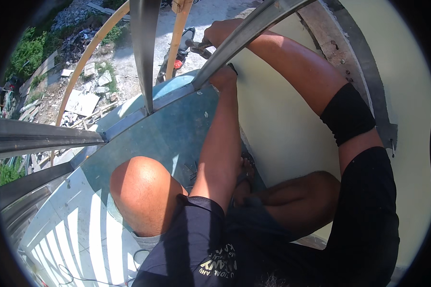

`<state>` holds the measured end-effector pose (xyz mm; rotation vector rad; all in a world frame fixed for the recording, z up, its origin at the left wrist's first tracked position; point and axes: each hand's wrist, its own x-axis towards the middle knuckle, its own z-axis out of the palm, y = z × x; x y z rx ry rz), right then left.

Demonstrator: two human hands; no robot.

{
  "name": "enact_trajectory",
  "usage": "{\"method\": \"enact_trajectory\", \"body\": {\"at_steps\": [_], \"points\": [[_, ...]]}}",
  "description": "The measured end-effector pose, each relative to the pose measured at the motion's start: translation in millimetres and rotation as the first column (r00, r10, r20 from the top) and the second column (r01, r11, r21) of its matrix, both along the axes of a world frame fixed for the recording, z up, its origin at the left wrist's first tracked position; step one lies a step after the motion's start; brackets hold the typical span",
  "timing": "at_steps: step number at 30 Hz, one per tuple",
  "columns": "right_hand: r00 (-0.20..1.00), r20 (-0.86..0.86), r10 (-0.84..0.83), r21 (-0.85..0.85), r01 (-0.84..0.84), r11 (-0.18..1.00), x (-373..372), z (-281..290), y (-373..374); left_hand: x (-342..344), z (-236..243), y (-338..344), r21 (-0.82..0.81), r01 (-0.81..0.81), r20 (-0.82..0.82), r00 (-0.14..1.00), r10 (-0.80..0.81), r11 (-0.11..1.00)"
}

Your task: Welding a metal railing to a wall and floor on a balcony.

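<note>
Both hands meet at the rail (234, 40): right hand (218, 32) grips pliers (198, 48).

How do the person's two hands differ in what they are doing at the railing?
The right hand is higher and closed around a metal tool; the left hand is lower, at the foot of the slanted metal bar, with nothing visible in its grip. Both are bare and close to that bar.

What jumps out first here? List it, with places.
Top centre, the right hand grips a hammer beside a slanting metal rail. Just below, the left hand rests at the rail's foot against the pale wall. Lower left, a bare knee rises over the blue-green ledge.
</note>
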<state>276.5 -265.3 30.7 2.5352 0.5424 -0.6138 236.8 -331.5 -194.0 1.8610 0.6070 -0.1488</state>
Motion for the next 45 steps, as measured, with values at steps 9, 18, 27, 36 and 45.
{"method": "enact_trajectory", "body": {"at_steps": [9, 18, 27, 36, 45], "points": [[0.998, -0.029, 0.055, -0.009, -0.056, 0.998, -1, 0, 3, 1, -4, -5, 0.062, -0.019, 0.005, 1.000, 0.018, 0.998], [0.995, -0.047, 0.092, -0.006, -0.092, 0.996, 9, -8, -4, -1, -2, -6, -0.058, -0.145, 0.029, 0.989, 0.146, 0.988], [0.992, -0.079, 0.094, -0.033, -0.097, 0.995, 10, -15, -14, -3, 0, -4, -0.092, -0.081, 0.033, 0.996, 0.084, 0.993], [0.991, -0.132, -0.014, -0.126, -0.003, 0.992, 12, -9, -10, -2, 2, -4, -0.138, -0.154, 0.016, 0.987, 0.158, 0.978], [0.997, -0.004, 0.079, 0.047, -0.078, 0.996, 7, -11, -8, -2, -4, -7, -0.052, -0.113, 0.043, 0.992, 0.116, 0.992]]}}
